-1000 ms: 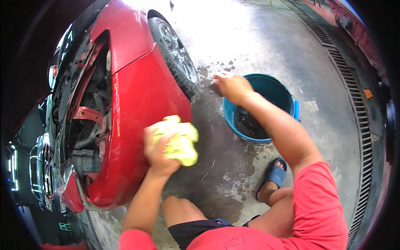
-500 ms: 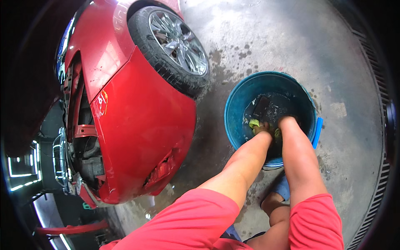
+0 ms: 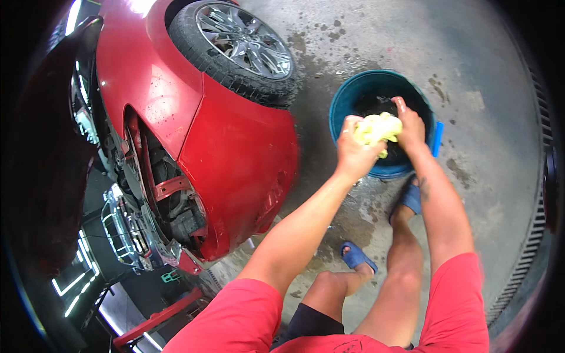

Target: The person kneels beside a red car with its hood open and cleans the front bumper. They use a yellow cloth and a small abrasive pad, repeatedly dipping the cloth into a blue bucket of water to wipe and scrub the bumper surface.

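A wet yellow cloth is bunched up above a dark teal bucket. My left hand is closed round its left side, with the thumb and fingers pressed into the folds. My right hand grips the right side of the same cloth, some of its fingers stretched toward the far rim. Dark water shows inside the bucket, partly hidden by my hands and the cloth.
To the left stands a red car with its front end opened up and a wheel near the bucket. A blue handle sits on the bucket's right side. My feet in blue sandals are close by on the wet concrete floor. A drain grate runs along the right.
Both hands have come up out of the bucket's water, lifting the yellow cloth above the rim. The view has shifted, with more of my legs and sandals showing.
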{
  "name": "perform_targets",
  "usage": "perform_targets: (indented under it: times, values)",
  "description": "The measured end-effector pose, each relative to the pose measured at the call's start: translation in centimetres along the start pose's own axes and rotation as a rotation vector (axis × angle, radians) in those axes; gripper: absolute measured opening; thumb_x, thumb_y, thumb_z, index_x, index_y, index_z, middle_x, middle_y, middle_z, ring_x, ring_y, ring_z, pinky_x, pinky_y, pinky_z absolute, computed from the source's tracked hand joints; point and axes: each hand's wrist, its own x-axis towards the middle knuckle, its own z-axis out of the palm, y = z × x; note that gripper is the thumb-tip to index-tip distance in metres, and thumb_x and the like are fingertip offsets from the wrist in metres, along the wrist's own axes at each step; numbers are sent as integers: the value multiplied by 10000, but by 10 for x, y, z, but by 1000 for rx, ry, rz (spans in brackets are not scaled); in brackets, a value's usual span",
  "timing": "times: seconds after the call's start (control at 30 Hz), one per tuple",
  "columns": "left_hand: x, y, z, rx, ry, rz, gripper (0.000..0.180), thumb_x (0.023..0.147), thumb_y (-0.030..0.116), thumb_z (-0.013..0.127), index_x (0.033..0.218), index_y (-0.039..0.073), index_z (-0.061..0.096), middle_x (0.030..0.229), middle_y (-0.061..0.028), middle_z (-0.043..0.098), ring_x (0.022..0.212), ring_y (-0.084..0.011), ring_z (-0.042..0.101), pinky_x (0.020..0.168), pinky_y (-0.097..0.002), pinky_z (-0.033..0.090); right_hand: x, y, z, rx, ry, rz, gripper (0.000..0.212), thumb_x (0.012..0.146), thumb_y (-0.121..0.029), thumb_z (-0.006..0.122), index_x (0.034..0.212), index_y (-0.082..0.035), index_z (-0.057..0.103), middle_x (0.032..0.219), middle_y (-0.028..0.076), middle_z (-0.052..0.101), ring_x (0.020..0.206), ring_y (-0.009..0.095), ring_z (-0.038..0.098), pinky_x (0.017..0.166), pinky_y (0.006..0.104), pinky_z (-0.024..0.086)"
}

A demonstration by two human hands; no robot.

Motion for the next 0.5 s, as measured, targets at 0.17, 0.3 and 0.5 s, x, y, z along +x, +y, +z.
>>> perform_targets:
  times: [0.17, 0.3, 0.5]
  values:
    - [-18, 41, -33, -732, 184, -326, 376, 863, -100, 758, 1104, 77, 529, 1051, -67, 634, 975, -178, 690, 851, -337, 583, -85, -30, -63, 491, 186, 48, 212, 860, -76, 719, 890, -55, 510, 750, 106, 571, 644, 278, 603, 658, 447, 509]
    - [-15, 63, -50, -855, 199, -361, 375, 873, -135, 715, 1117, 69, 516, 1065, -69, 652, 956, -180, 705, 825, -343, 602, -127, -8, -73, 1160, -42, 507, 226, 837, 52, 573, 783, -98, 414, 1057, 73, 612, 908, 158, 614, 815, 373, 621]
    - [-1, 97, -126, -861, 168, -389, 277, 853, -97, 688, 1016, 75, 545, 1022, -73, 662, 944, -216, 703, 836, -368, 604, -168, -23, -98, 1423, 14, 742, 595, 814, 136, 507, 1352, -114, 547, 1475, 84, 494, 1260, 195, 568, 981, 399, 567]
